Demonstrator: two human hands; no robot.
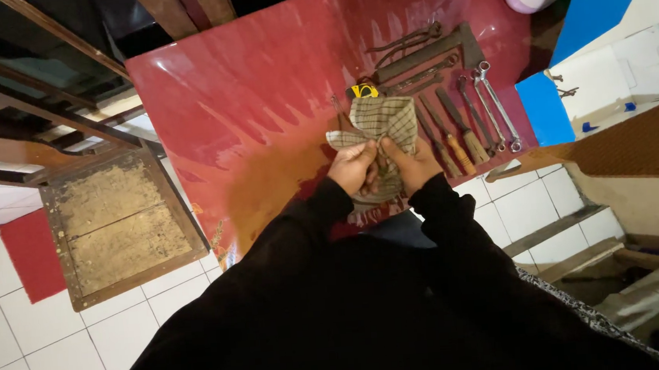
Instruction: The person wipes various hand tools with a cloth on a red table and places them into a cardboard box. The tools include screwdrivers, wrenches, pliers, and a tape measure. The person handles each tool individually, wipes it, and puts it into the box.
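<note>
Hands (355,166) (411,164) knuckles-up (2 closed grips), bunching checked cloth (375,121), above red table (246,98)

My red table with a row of old tools

I stand at a glossy red table (246,98), its near side worn to brown. On its right part lie rusty pliers (404,42) at the far end, a long flat bar (432,50), two shiny wrenches (494,104) and wooden-handled tools (462,141), side by side; the left part is bare.
</note>
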